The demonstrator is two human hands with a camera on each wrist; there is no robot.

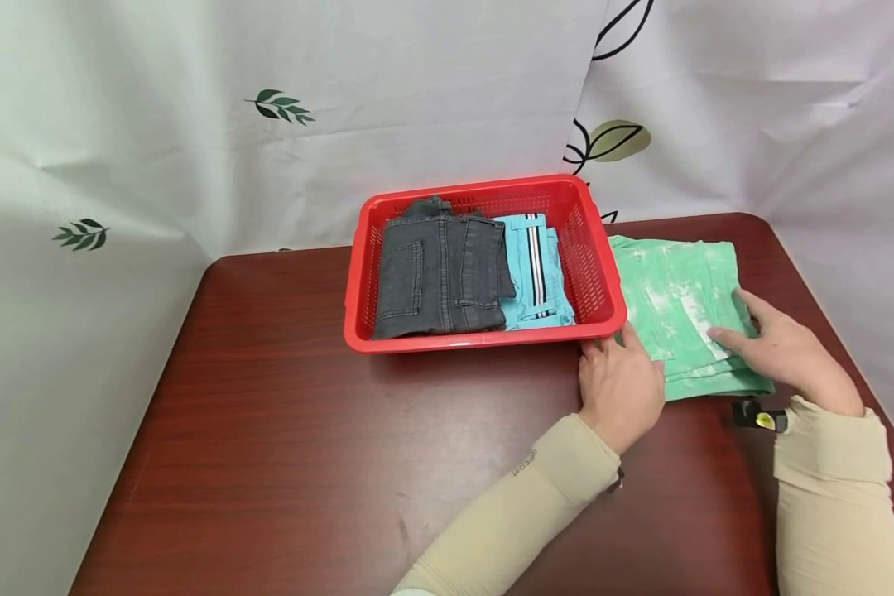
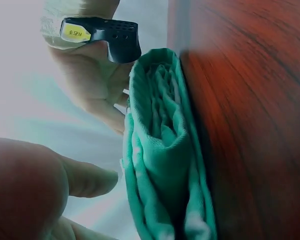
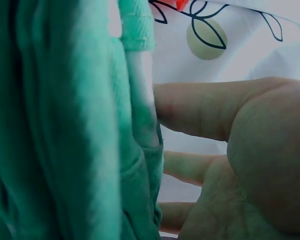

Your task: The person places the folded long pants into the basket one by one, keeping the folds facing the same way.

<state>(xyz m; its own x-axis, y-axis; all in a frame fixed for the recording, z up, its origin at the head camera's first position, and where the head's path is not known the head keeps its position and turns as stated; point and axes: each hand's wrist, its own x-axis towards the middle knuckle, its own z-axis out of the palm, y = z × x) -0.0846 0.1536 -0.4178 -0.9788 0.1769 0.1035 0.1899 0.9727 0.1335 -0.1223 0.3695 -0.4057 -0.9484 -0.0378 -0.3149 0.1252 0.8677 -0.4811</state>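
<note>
Folded green pants [image 1: 685, 306] with white patches lie flat at the table's right, beside the red basket [image 1: 484, 341]. My left hand [image 1: 622, 389] is at their left edge, its fingertips partly hidden under the basket's near right corner. In the left wrist view its thumb [image 2: 90, 180] stretches out beside the layered folds. My right hand [image 1: 790, 352] rests at the right side of the pants, thumb on top and fingers along the edge. The right wrist view shows that thumb [image 3: 195, 107] straight, its tip touching the cloth.
Inside the basket lie folded dark grey jeans [image 1: 443, 277] and a light blue garment [image 1: 540, 273] with striped trim. The dark red wooden table [image 1: 305, 463] ends at a white patterned curtain [image 1: 417, 99] behind. Black camera mounts [image 1: 748, 414] sit at the wrists.
</note>
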